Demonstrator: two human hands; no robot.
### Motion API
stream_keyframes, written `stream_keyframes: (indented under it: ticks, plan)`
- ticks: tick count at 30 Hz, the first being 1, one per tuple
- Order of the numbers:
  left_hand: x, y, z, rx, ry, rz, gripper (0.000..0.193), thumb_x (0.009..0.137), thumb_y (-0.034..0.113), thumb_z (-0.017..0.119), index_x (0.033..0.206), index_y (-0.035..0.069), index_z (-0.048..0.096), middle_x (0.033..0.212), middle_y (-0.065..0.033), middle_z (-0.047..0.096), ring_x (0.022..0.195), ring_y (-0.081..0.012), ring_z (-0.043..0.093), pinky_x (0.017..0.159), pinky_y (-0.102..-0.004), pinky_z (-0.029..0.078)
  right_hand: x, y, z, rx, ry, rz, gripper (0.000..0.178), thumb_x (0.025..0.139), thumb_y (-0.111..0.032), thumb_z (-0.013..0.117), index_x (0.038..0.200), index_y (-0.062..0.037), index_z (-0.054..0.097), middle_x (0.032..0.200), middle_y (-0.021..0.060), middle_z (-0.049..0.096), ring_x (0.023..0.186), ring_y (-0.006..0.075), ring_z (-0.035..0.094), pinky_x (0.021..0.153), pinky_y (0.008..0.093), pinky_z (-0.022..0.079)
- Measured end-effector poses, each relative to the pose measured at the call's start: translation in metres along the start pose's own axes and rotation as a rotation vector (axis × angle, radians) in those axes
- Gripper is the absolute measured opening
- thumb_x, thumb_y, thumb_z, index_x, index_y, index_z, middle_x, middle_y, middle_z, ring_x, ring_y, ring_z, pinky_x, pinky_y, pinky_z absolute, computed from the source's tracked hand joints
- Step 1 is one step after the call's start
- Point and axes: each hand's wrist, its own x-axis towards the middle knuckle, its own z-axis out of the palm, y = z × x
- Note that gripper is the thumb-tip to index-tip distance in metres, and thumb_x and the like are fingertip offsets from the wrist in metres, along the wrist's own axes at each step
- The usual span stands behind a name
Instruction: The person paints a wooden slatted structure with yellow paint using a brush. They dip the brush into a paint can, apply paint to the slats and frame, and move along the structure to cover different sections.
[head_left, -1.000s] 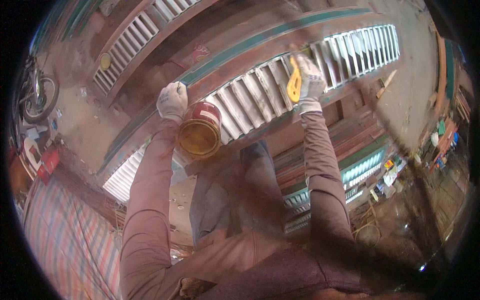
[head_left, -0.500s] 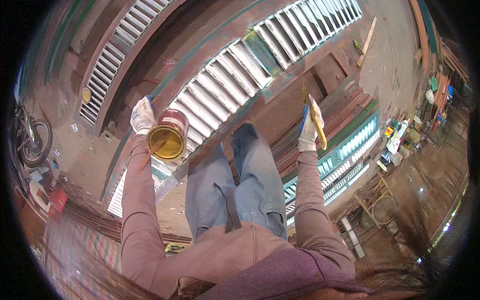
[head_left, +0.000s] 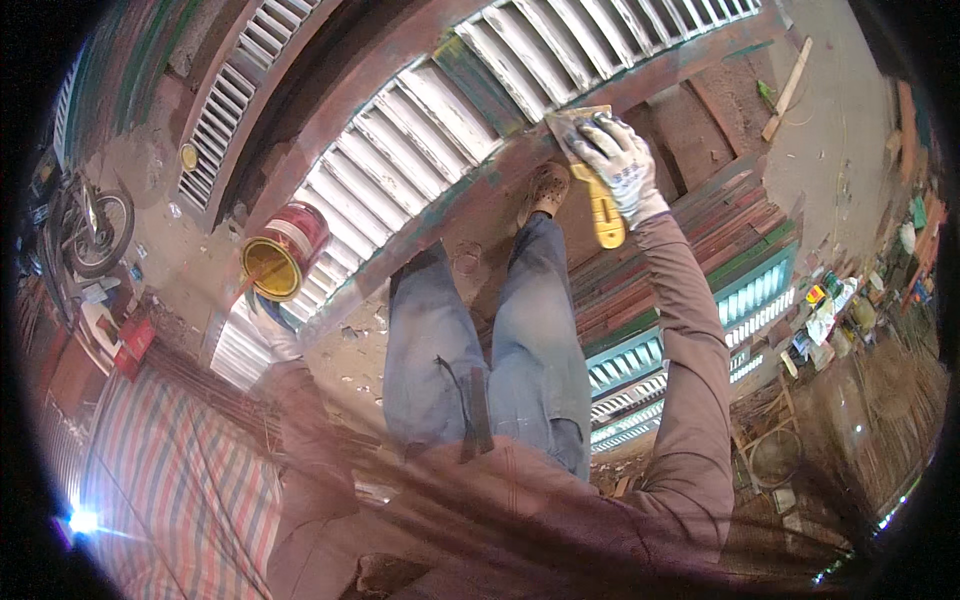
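Note:
A yellow-handled putty knife [head_left: 606,212] is gripped in my right hand [head_left: 622,165], which wears a white-and-blue glove with dark smears. Its wide blade meets the near edge of the long brown wooden shutter, beside the white louvre slats [head_left: 372,198]. On the left part of that shutter stands an open red can [head_left: 303,232] with a yellowish inside. A thin brown stick leans out over its rim. My left hand [head_left: 272,328], gloved too, is just below the can near the shutter's edge; blur and the can hide its fingers.
Another louvred shutter [head_left: 238,82] lies farther left with a small yellowish lid [head_left: 189,157] on it. Stacked boards and teal shutters [head_left: 625,368] are at right. A loose wooden strip [head_left: 788,88] lies far right. A motorcycle [head_left: 100,235] and a striped sheet [head_left: 185,455] are at left.
My right hand has swung forward and left, bringing the putty knife's blade to the shutter. My left hand has moved from the can's far side toward me. The view has shifted.

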Motion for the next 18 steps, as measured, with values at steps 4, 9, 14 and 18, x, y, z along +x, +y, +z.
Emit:
stream_keyframes:
  ticks: [4,9,14,18]
  plan:
    - [-0.053,-0.011,0.015,-0.196,0.127,-0.088,0.052,0.094,0.037,0.055,0.139,0.015,0.043,0.131,-0.0061,0.051,0.111,-0.0211,0.056,0.093,-0.0383,0.048,-0.007,-0.024,0.012,0.125,0.042,-0.042,0.033,0.078,-0.024,0.061,0.111,-0.0247,0.067,0.115,-0.0027,0.062,0.113,0.0204,0.057,0.099,0.0423,0.044]
    - [-0.069,0.024,0.079,-0.233,0.122,0.084,0.052,0.087,0.045,0.060,0.128,0.014,0.053,0.118,-0.0089,0.059,0.103,-0.0266,0.060,0.081,-0.0411,0.052,-0.020,-0.023,-0.014,0.223,0.101,0.013,0.035,0.073,-0.025,0.067,0.108,-0.0198,0.067,0.108,-0.0001,0.065,0.106,0.0209,0.061,0.093,0.0402,0.048]
    - [-0.059,0.023,0.065,-0.451,-0.077,0.024,0.050,0.090,0.035,0.063,0.130,0.007,0.050,0.118,-0.0135,0.060,0.101,-0.0252,0.062,0.077,-0.0366,0.057,-0.002,0.013,-0.006,0.133,0.177,0.201,0.036,0.077,-0.018,0.065,0.113,-0.0160,0.066,0.112,0.0032,0.067,0.103,0.0245,0.062,0.087,0.0393,0.050]
    - [-0.055,0.034,0.056,-0.745,-0.143,-0.309,0.043,0.095,0.036,0.059,0.125,0.005,0.053,0.109,-0.0121,0.065,0.089,-0.0224,0.065,0.074,-0.0330,0.059,-0.012,-0.031,-0.007,0.111,0.026,0.063,0.034,0.078,-0.019,0.061,0.113,-0.0170,0.065,0.113,0.0021,0.065,0.103,0.0238,0.061,0.087,0.0400,0.049]
